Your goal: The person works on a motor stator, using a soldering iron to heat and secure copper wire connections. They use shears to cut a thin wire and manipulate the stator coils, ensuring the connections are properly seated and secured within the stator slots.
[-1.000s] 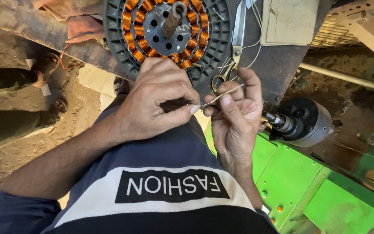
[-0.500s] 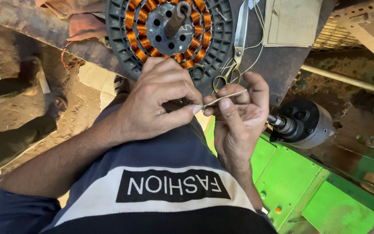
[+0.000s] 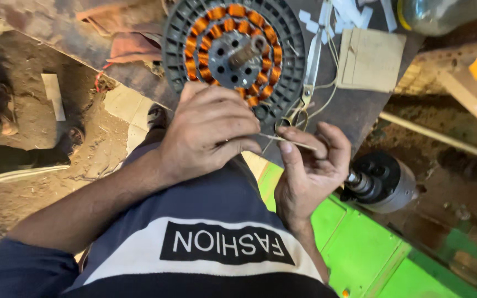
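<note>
Round dark-grey motor stator [image 3: 233,52] with orange copper windings and a steel centre shaft, lying on the dark, scuffed workbench [image 3: 354,107]. A thin pale wire lead [image 3: 288,141] runs from its lower rim. Left hand [image 3: 208,132], resting against that rim, pinches one end between thumb and forefinger; right hand [image 3: 310,168], fingers curled, nips the other end. Compared with a second ago, the hands have drawn apart, pulling the lead taut. Slim metal scissors [image 3: 311,72] and a tan cardboard piece [image 3: 372,59] lie beside.
</note>
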